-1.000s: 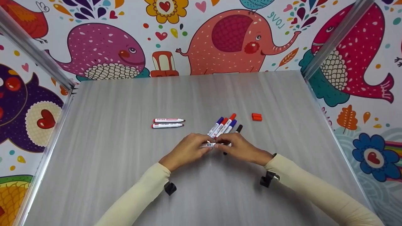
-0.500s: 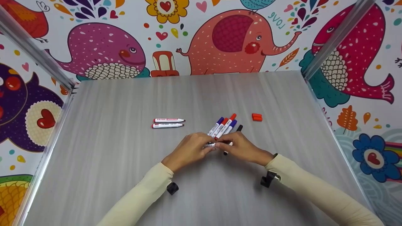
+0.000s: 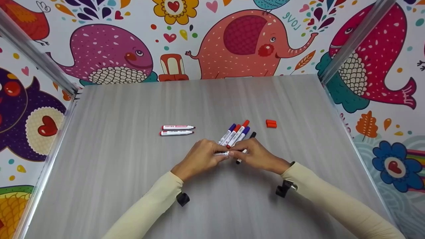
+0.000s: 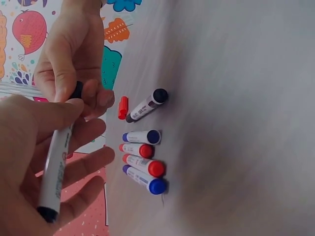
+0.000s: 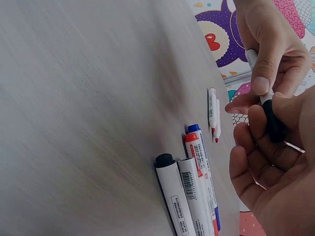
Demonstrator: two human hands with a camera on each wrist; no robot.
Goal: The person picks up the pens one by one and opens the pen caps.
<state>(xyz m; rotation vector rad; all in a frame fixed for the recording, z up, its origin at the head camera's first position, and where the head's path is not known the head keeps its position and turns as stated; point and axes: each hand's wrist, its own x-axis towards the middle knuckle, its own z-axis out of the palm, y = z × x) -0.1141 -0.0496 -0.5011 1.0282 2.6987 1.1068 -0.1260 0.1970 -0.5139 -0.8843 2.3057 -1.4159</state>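
My left hand (image 3: 201, 156) grips the white barrel of a whiteboard marker (image 4: 56, 167), fingers and thumb around it, its black end toward my palm. At the other end my right hand (image 3: 255, 156) pinches the marker's black cap (image 5: 273, 120) between thumb and fingers. Both hands meet above the table, fingertips close together. Below and behind them lies a row of capped markers (image 4: 140, 150), two blue and two red. A black-capped marker (image 4: 147, 105) lies on the table under my right hand, partly hidden by it in the head view.
To the left lie two uncapped markers, an upper one (image 3: 177, 127) and a lower one (image 3: 176, 133), with their tips pointing right. Two loose red caps (image 3: 271, 123) sit side by side at the right. A patterned wall (image 3: 179, 39) stands behind the grey table (image 3: 132, 192).
My left hand has shifted slightly right, closer to my right hand, and less of the marker's barrel shows between them. The things on the table have stayed put.
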